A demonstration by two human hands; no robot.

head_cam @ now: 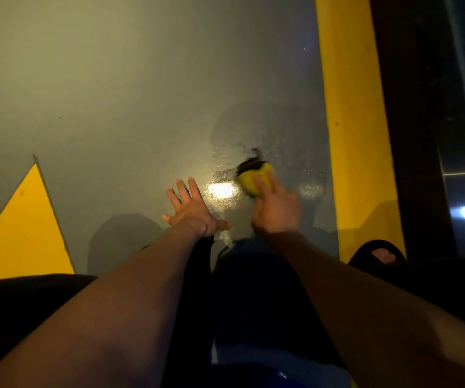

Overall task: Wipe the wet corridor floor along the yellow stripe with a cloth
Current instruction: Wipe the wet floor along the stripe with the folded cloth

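Head view: soft, light cloth is being pressed by right hand; fingers blurred, grip unclear; left hand splayed, empty.

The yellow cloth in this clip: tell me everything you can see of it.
The yellow cloth is bunched into a small wad, bright yellow with a dark, frayed-looking edge on its far side. It looks soft, though motion blur hides its texture. It lies on the wet grey floor, just left of the yellow stripe without touching it. The right hand rests on it, fingers stretched over its near side. The left hand does not touch it.
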